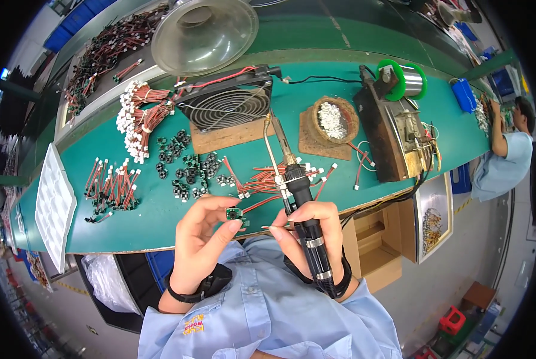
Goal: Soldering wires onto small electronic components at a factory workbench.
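Between thumb and fingertips my left hand point(197, 242) pinches a small green circuit board point(234, 213) with a black part on it. My right hand point(323, 222) is closed round the black handle of a soldering iron point(299, 184), its metal tip pointing away from me and a thin tube running alongside. At the right thumb tip a tiny thin piece point(270, 227) shows; I cannot make out its kind. Just beyond my hands lie red-brown wire leads point(267, 181) with white connectors. Loose small black components point(197, 169) are heaped to their left.
A fan point(229, 105) stands on a wooden board, with a clear funnel-shaped hood point(205, 36) behind. Right of it are a round bowl point(334, 121) of whitish bits and a soldering machine point(388, 131) with a solder spool point(412, 81). Wire bundles point(142, 116) and a white tray point(53, 206) lie left. A co-worker point(507, 149) sits far right.
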Demonstrator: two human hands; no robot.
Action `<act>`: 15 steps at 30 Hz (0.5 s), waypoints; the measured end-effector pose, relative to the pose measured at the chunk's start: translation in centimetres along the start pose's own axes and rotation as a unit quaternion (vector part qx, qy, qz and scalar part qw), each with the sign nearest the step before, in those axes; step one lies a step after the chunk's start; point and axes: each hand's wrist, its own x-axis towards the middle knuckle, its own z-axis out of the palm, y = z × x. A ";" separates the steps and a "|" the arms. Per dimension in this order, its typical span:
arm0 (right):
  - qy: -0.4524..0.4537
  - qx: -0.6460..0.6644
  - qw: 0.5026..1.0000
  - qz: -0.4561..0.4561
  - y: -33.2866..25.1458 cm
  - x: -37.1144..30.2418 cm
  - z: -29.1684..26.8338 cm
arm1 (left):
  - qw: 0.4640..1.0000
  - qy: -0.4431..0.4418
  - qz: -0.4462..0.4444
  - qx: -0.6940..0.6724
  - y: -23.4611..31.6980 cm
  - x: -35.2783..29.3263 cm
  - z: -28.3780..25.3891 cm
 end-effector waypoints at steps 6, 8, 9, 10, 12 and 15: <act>-0.007 0.007 1.000 -0.019 -0.6 0.5 0.5 | 0.983 -0.021 -0.034 -0.179 0.1 0.4 0.0; -0.010 0.009 1.000 -0.020 -0.8 0.7 0.7 | 0.969 -0.052 -0.041 -0.237 -0.2 0.4 -0.3; -0.011 0.007 1.000 -0.020 -0.8 0.7 0.9 | 0.961 -0.068 -0.045 -0.266 -0.3 0.4 -0.4; -0.012 0.005 1.000 -0.020 -0.9 0.8 1.0 | 0.961 -0.066 -0.046 -0.264 -0.4 0.4 -0.5; -0.015 0.004 1.000 -0.020 -1.0 0.9 1.3 | 0.943 -0.073 -0.085 -0.315 -0.6 0.4 -0.5; -0.020 -0.001 1.000 -0.022 -1.3 1.0 1.5 | 0.920 -0.088 -0.116 -0.363 -1.1 0.4 -0.7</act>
